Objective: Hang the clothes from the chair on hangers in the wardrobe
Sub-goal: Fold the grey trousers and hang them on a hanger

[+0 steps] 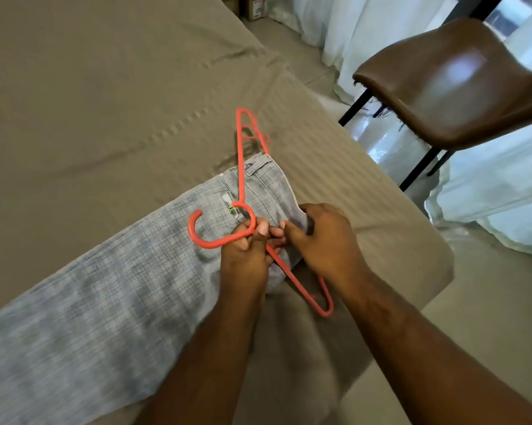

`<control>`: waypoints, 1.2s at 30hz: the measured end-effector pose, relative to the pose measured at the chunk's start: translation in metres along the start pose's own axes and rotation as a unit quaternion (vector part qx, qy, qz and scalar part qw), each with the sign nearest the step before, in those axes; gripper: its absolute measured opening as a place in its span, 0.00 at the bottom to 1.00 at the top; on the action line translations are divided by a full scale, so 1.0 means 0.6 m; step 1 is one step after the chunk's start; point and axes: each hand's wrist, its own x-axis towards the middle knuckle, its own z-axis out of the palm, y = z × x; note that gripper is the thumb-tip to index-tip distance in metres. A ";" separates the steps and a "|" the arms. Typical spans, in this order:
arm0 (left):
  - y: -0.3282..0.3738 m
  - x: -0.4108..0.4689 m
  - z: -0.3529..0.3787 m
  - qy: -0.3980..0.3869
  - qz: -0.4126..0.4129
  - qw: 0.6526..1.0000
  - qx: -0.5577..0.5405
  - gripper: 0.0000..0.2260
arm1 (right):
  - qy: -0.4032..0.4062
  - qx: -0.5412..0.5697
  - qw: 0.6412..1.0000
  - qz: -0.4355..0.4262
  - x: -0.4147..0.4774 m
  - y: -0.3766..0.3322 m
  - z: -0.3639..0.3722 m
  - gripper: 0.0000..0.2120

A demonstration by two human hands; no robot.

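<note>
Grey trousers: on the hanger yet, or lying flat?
Lying flat: the grey trousers stretch along the bed, the orange hanger resting on their waist, gripped by the left hand.

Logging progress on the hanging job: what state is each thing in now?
Trousers: laid flat on the bed, unhung.
Hanger: over the trousers' waist, held.
Left hand: grips the hanger below its hook.
Right hand: grips the trousers' edge.
Chair: seat bare.

Left hand (pixel 246 256): fingers curled, pinching hanger (pixel 191 230) at the neck below its hook.
Right hand (pixel 323 240): fingers curled over trousers (pixel 135 271) edge, thumb touching left fingers.
Forearms: bare, both reaching in from the bottom, converging.
</note>
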 end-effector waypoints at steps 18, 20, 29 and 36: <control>0.016 -0.010 -0.009 0.152 0.057 0.981 0.108 0.13 | 0.084 0.127 0.988 -0.031 -0.033 -0.037 -0.022 0.10; 0.028 -0.024 -0.030 0.153 0.083 0.972 0.157 0.13 | 0.104 0.159 0.982 -0.020 -0.049 -0.038 -0.031 0.06; 0.062 -0.086 -0.201 0.234 0.057 0.961 0.138 0.15 | 0.132 0.299 0.942 0.079 -0.046 -0.012 -0.104 0.07; 0.096 -0.130 -0.335 0.254 0.048 0.962 0.090 0.09 | 0.188 0.096 0.961 0.178 -0.072 0.029 -0.048 0.17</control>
